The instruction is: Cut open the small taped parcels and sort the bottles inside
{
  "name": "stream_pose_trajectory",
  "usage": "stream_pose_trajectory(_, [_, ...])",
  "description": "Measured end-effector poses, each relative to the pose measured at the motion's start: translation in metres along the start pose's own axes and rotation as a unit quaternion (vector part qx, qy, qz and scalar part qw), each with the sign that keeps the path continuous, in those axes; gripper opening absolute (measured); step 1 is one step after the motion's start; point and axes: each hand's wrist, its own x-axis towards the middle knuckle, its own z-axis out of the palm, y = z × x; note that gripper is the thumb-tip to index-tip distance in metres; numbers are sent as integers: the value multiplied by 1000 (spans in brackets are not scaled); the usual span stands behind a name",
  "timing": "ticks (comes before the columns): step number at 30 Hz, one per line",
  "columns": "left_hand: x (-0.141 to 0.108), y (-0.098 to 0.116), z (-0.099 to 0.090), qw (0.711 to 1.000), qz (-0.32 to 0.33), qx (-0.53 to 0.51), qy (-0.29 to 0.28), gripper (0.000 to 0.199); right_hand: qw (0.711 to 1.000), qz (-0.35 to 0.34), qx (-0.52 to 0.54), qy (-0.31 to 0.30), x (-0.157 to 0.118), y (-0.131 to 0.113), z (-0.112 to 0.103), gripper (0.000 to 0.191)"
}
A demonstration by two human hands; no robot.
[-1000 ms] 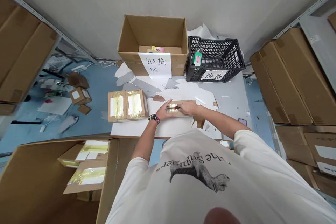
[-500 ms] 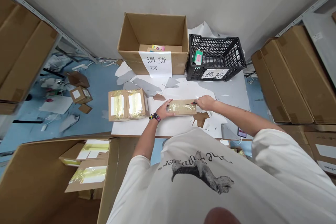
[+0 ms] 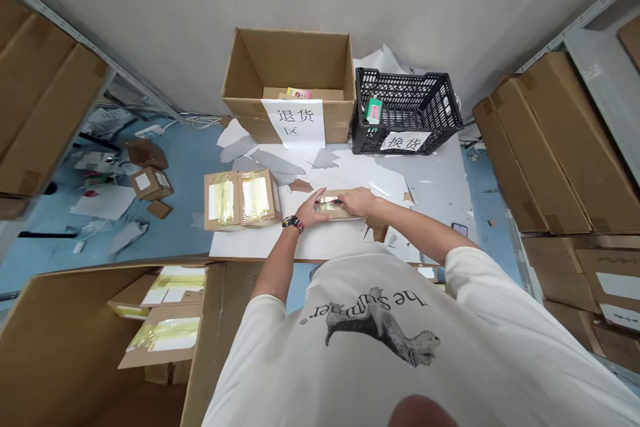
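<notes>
A small taped cardboard box (image 3: 332, 211) lies on the white table (image 3: 280, 240) in front of me. My left hand (image 3: 308, 211) grips its left end, thumb and fingers on either side, with a patterned band on the wrist. My right hand (image 3: 359, 201) is closed around a utility knife (image 3: 338, 201) with red and dark parts. The knife's tip is over the tape near the box's left end, close to my left fingers. Left of my hands stand two taped boxes (image 3: 242, 200) with white labels, side by side.
Behind stand an open carton (image 3: 337, 121) with a paper sign and a black plastic crate (image 3: 407, 120). Torn paper and a phone (image 3: 460, 229) lie on the table. A large open carton (image 3: 70, 320) with parcels is at lower left. Stacked cartons (image 3: 555, 147) line the right.
My right hand has slid the knife leftward along the box top, from its right end towards my left hand. The left hand still holds the left end.
</notes>
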Motion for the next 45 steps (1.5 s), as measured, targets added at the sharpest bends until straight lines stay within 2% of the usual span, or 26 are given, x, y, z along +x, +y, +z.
stream_pose_trajectory(6, [1,-3,1,1000,5,-3,-6,128,999,-9,-20,-23,3,3,-7,42])
stream_pose_trajectory(10, [0,1,-2,1000,-7,15,-9,125,992,40,-66,-99,-4,22,-9,36])
stream_pose_trajectory(13, [-1,5,-3,1000,-11,24,-14,125,984,75,-84,-135,-28,50,0,35])
stream_pose_trajectory(16, [-3,8,-3,999,-13,31,-12,123,984,89,-86,-127,-60,77,13,38])
stream_pose_trajectory(19, [-2,11,-3,999,-14,40,-9,122,984,105,-83,-121,-79,90,21,40])
stream_pose_trajectory(26, [2,11,-7,998,-18,58,-24,124,980,144,-71,-113,-77,81,27,39])
stream_pose_trajectory(29, [4,9,-10,997,-21,73,-32,123,981,158,-51,-101,-84,74,36,42])
stream_pose_trajectory(32, [5,9,-12,994,-4,94,-48,123,982,164,-40,-80,-96,65,50,52])
stream_pose_trajectory(34, [6,11,-13,991,13,114,-64,129,982,169,-39,-69,-100,59,57,57])
stream_pose_trajectory(37, [7,18,-12,986,34,146,-72,137,979,187,-29,-70,-98,55,61,57])
stream_pose_trajectory(41, [-2,31,-9,980,61,174,-74,122,979,189,-20,-73,-101,52,65,51])
stream_pose_trajectory(45, [-16,30,-5,977,85,170,-99,113,984,161,6,-70,-124,46,89,41])
